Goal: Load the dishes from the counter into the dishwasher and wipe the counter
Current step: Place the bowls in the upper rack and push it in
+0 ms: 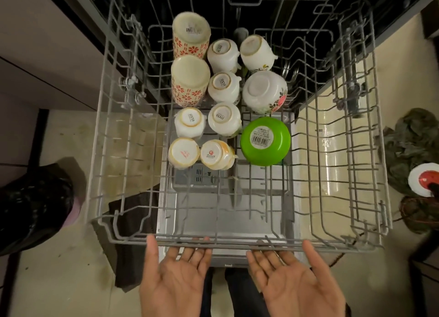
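The grey wire upper rack (237, 242) of the dishwasher is pulled out below me. Upside down in it stand two tall red-flowered tumblers (190, 79), several white cups (223, 86), a white flowered bowl (264, 91) and a green bowl (265, 141). My left hand (177, 276) and my right hand (297, 278) are palm up with straight fingers under the rack's front rail, fingertips touching it. Neither hand holds a dish.
The open dishwasher door (225, 209) lies below the rack. A black bag (33, 205) sits on the floor at the left. At the right lie a dark green cloth (413, 148) and a white and red object (425, 179). The floor is pale tile.
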Demonstrator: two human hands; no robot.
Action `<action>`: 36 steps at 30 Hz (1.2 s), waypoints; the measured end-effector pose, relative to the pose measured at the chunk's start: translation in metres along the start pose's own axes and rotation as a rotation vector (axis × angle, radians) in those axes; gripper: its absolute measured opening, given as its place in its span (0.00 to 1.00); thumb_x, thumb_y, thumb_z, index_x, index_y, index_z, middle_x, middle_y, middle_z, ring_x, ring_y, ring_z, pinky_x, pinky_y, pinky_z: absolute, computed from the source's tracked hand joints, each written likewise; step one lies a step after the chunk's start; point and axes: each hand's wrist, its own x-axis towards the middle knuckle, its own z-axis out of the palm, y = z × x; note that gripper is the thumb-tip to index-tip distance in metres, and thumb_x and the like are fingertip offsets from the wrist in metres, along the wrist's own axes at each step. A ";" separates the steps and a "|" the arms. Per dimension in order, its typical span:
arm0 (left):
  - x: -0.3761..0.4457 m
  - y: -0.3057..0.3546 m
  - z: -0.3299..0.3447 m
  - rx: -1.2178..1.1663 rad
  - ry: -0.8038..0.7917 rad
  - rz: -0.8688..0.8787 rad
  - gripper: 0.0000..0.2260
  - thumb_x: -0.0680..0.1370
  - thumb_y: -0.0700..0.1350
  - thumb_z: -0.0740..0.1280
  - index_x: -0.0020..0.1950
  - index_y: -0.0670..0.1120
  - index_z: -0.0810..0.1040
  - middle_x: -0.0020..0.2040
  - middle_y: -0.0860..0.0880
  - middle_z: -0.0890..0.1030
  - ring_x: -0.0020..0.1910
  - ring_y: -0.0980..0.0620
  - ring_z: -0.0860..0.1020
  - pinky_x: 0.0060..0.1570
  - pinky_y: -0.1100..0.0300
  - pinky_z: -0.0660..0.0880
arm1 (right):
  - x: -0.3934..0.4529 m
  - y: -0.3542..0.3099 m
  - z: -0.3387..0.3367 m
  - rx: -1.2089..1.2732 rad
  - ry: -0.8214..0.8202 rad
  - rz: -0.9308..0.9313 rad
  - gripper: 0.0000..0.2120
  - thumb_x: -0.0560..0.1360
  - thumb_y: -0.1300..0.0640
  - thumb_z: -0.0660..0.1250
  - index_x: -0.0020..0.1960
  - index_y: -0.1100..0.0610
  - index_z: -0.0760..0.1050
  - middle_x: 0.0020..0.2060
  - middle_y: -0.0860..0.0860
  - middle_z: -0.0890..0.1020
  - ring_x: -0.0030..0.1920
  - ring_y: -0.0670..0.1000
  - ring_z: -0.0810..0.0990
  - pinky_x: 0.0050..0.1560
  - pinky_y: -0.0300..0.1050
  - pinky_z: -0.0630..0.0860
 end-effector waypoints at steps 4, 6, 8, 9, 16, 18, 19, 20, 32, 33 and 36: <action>0.011 0.001 0.007 0.071 0.002 0.041 0.62 0.44 0.62 0.85 0.74 0.42 0.69 0.65 0.35 0.79 0.59 0.37 0.81 0.55 0.44 0.77 | 0.008 -0.006 0.015 -0.111 -0.032 -0.006 0.68 0.34 0.56 0.86 0.72 0.62 0.67 0.64 0.64 0.77 0.65 0.66 0.75 0.57 0.63 0.75; 0.018 0.002 0.013 0.079 -0.051 0.037 0.59 0.47 0.62 0.84 0.74 0.44 0.69 0.65 0.37 0.79 0.60 0.38 0.81 0.57 0.45 0.76 | 0.015 -0.008 0.018 -0.090 -0.079 -0.022 0.60 0.36 0.57 0.86 0.67 0.56 0.68 0.64 0.61 0.76 0.67 0.65 0.74 0.61 0.63 0.74; 0.023 0.004 0.021 0.071 -0.085 0.052 0.54 0.51 0.61 0.84 0.72 0.44 0.71 0.64 0.38 0.80 0.61 0.40 0.81 0.62 0.46 0.77 | 0.021 -0.011 0.026 -0.071 -0.105 -0.027 0.52 0.37 0.57 0.86 0.59 0.56 0.70 0.59 0.61 0.78 0.65 0.61 0.75 0.61 0.64 0.73; 0.029 0.004 0.021 0.094 -0.088 0.057 0.49 0.55 0.61 0.83 0.71 0.43 0.72 0.64 0.38 0.80 0.61 0.42 0.81 0.63 0.46 0.77 | 0.022 -0.012 0.030 -0.097 -0.125 -0.035 0.47 0.37 0.57 0.86 0.54 0.58 0.72 0.54 0.60 0.78 0.61 0.60 0.76 0.61 0.63 0.72; 0.041 0.010 0.058 0.208 0.024 0.092 0.13 0.83 0.45 0.60 0.58 0.35 0.75 0.56 0.36 0.82 0.59 0.40 0.82 0.55 0.53 0.80 | 0.035 -0.022 0.055 -0.279 -0.327 -0.067 0.14 0.61 0.55 0.77 0.44 0.58 0.78 0.58 0.61 0.79 0.66 0.59 0.77 0.71 0.59 0.66; 0.044 0.015 0.071 0.225 0.055 0.103 0.09 0.83 0.42 0.60 0.53 0.37 0.75 0.54 0.36 0.80 0.60 0.38 0.81 0.52 0.53 0.81 | 0.042 -0.027 0.064 -0.324 -0.347 -0.081 0.13 0.64 0.54 0.75 0.43 0.57 0.77 0.57 0.60 0.77 0.66 0.57 0.75 0.70 0.58 0.69; 0.048 0.018 0.077 0.237 0.068 0.106 0.07 0.83 0.41 0.60 0.52 0.38 0.75 0.54 0.37 0.79 0.58 0.39 0.81 0.51 0.54 0.82 | 0.047 -0.029 0.068 -0.341 -0.349 -0.091 0.15 0.65 0.53 0.75 0.45 0.58 0.74 0.56 0.60 0.75 0.65 0.58 0.76 0.68 0.57 0.71; 0.052 0.020 0.084 0.260 0.084 0.111 0.06 0.83 0.39 0.60 0.51 0.38 0.74 0.53 0.37 0.78 0.55 0.41 0.82 0.48 0.55 0.82 | 0.052 -0.032 0.073 -0.359 -0.361 -0.105 0.17 0.65 0.53 0.75 0.46 0.58 0.71 0.54 0.60 0.74 0.64 0.59 0.76 0.67 0.56 0.72; 0.082 0.036 0.153 0.393 0.130 0.275 0.11 0.83 0.31 0.56 0.43 0.41 0.69 0.40 0.43 0.77 0.40 0.47 0.81 0.54 0.52 0.79 | 0.080 -0.055 0.128 -0.429 -0.420 -0.122 0.03 0.67 0.60 0.70 0.38 0.56 0.76 0.43 0.55 0.76 0.56 0.58 0.74 0.70 0.58 0.69; 0.085 0.037 0.155 0.394 0.115 0.276 0.11 0.83 0.30 0.55 0.43 0.40 0.70 0.40 0.43 0.77 0.38 0.48 0.81 0.52 0.52 0.80 | 0.082 -0.058 0.131 -0.433 -0.425 -0.125 0.04 0.67 0.60 0.70 0.38 0.56 0.75 0.43 0.55 0.76 0.55 0.58 0.74 0.70 0.58 0.70; 0.089 0.039 0.162 0.399 0.076 0.273 0.11 0.83 0.30 0.56 0.44 0.42 0.69 0.41 0.42 0.79 0.39 0.48 0.82 0.49 0.54 0.81 | 0.088 -0.066 0.139 -0.486 -0.446 -0.129 0.07 0.63 0.62 0.72 0.40 0.59 0.75 0.43 0.57 0.77 0.54 0.57 0.74 0.69 0.57 0.70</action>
